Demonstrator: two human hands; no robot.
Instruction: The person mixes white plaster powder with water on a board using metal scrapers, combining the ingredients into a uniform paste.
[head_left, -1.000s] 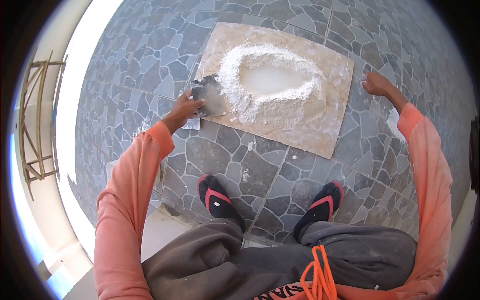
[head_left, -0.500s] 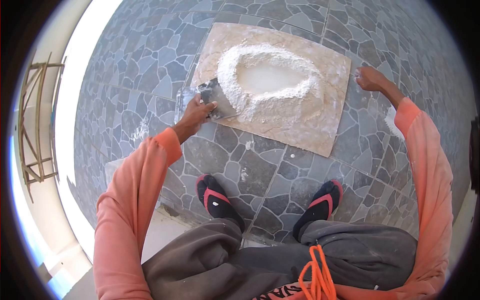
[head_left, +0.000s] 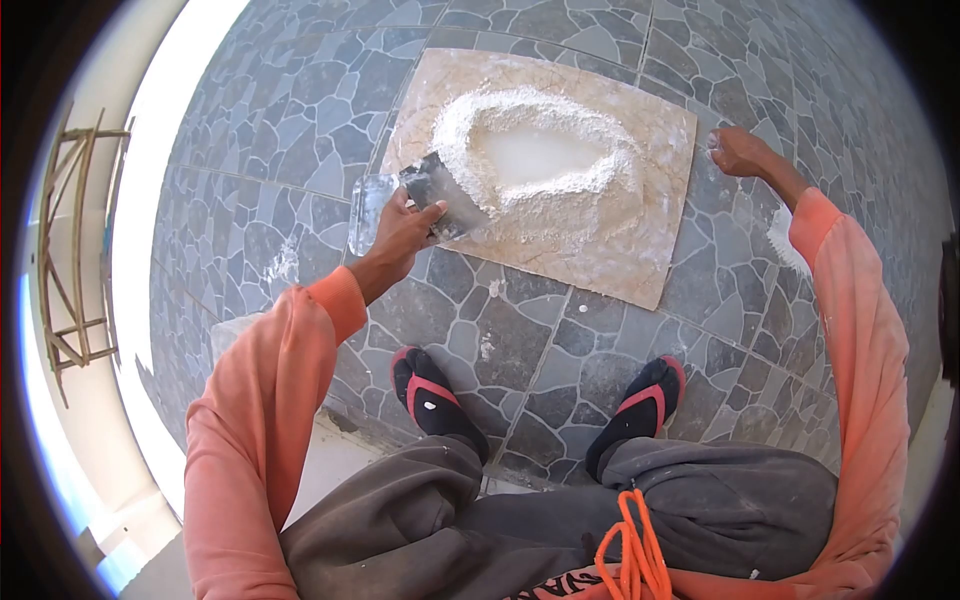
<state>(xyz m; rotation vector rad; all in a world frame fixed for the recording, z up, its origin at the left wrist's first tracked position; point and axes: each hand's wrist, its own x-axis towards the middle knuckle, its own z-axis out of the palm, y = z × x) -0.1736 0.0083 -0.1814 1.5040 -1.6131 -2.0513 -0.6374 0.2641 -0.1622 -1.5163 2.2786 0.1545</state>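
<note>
My left hand (head_left: 402,238) grips a dark, flat scraper (head_left: 452,200) dusted with white, its blade at the lower left of a white powder ring (head_left: 600,195). Inside that ring lies a cloudy pool of liquid (head_left: 545,155). Both rest on a beige marbled board (head_left: 610,280) on the floor. Just left of the scraper is a clear, whitish-smeared flat container (head_left: 370,215), partly behind my left hand. Off the board's right edge, my right hand (head_left: 740,152) is closed in a fist; whatever it may hold is hidden.
Grey stone-patterned tiles (head_left: 440,310) surround the board, with white powder spots (head_left: 283,262) at the left and a white patch (head_left: 785,240) under my right forearm. My feet in red-strapped sandals (head_left: 640,405) stand below the board. A wooden frame (head_left: 75,250) is at far left.
My left hand and the scraper have shifted slightly right and down, uncovering more of the clear container. My right fist has barely moved.
</note>
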